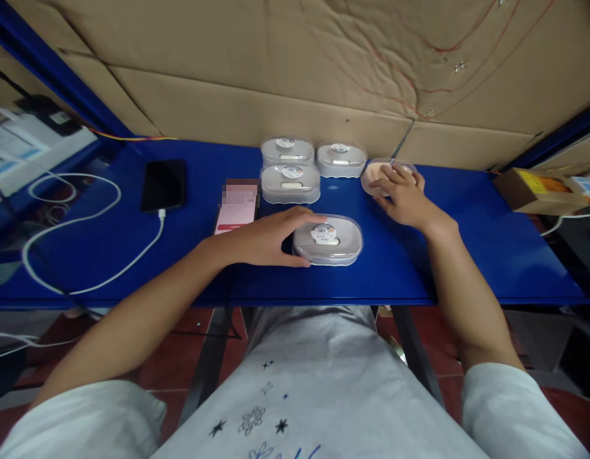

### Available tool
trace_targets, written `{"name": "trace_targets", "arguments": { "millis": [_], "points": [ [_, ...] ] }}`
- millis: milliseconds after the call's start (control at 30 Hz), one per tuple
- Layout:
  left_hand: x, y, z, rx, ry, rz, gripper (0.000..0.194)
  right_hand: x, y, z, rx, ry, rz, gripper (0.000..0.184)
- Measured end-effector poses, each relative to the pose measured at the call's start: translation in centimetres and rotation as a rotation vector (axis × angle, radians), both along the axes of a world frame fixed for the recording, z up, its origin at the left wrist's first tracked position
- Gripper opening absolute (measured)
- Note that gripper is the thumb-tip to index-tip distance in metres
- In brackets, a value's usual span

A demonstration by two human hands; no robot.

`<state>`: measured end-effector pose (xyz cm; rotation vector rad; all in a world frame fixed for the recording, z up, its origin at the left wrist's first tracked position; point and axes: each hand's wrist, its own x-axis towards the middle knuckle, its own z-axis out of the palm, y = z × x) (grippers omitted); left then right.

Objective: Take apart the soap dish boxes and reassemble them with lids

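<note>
My left hand (264,237) has its thumb and fingers around the left end of a clear oval lidded plastic box (343,245), which carries a round white label and sits near the table's front edge. My right hand (401,191) reaches down over an open clear oval container (370,178) at the back right. Pale beige contents show in that container. The right fingers are bent into it, and what they pinch is hidden beneath them. Behind the left hand stand more lidded oval boxes: one in front (295,188), one behind it (278,152) and one to the right (340,167).
On the blue table (385,274), a phone with a lit pink screen (237,207) lies beside the boxes. A dark phone (164,185) on a white cable (118,280) lies further left. A cardboard box (529,191) stands right. A cardboard wall (218,95) closes the back.
</note>
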<state>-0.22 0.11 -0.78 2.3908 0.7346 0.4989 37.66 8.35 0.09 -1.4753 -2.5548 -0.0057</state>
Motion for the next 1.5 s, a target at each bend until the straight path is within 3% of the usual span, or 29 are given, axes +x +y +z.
{"name": "trace_targets", "arguments": {
  "millis": [133, 267, 400, 500, 667, 867, 1100, 1167, 1267, 1333, 1500],
  "points": [
    [0.1, -0.1, 0.2, 0.005, 0.003, -0.002, 0.089, 0.1, 2.4, -1.3, -0.062, 0.028, -0.054, 0.054],
    [0.2, -0.1, 0.1, -0.013, 0.023, 0.027, 0.089, -0.7, 3.1, -1.3, 0.018, 0.155, -0.084, 0.066],
    [0.4, -0.1, 0.1, -0.02, 0.025, 0.061, 0.089, -3.1, 1.9, -1.0, 0.148, 0.333, 0.082, 0.066],
    [0.4, 0.0, 0.1, -0.016, 0.028, 0.059, 0.091, -4.8, 1.5, -2.0, 0.134, 0.308, 0.177, 0.067],
    [0.3, 0.1, -0.1, -0.007, 0.034, 0.053, 0.09, -5.3, 2.3, -3.7, 0.055, 0.187, 0.068, 0.082],
    [-0.1, 0.2, 0.2, 0.042, 0.088, 0.078, 0.09, -5.2, 2.3, -3.3, 0.188, 0.157, 0.021, 0.079],
    [-1.8, 0.0, 2.6, 0.123, 0.139, 0.113, 0.081, -5.8, 1.6, -2.0, 0.222, 0.201, -0.02, 0.07],
    [-2.2, 0.0, 3.2, 0.18, 0.135, 0.197, 0.072, -5.7, 1.3, -1.3, 0.258, 0.234, -0.049, 0.074],
    [-2.3, 0.3, 3.3, 0.327, 0.126, 0.468, 0.05, -5.6, 0.9, -0.4, 0.214, 0.244, -0.048, 0.077],
    [-2.1, 0.6, 3.0, 0.383, 0.174, 0.602, 0.047, -5.5, 0.4, 0.0, 0.168, 0.238, -0.023, 0.074],
    [-1.6, 1.2, 1.8, 0.368, 0.216, 0.612, 0.044, -4.8, -0.7, 0.4, 0.155, 0.231, 0.081, 0.065]
  ]
}}
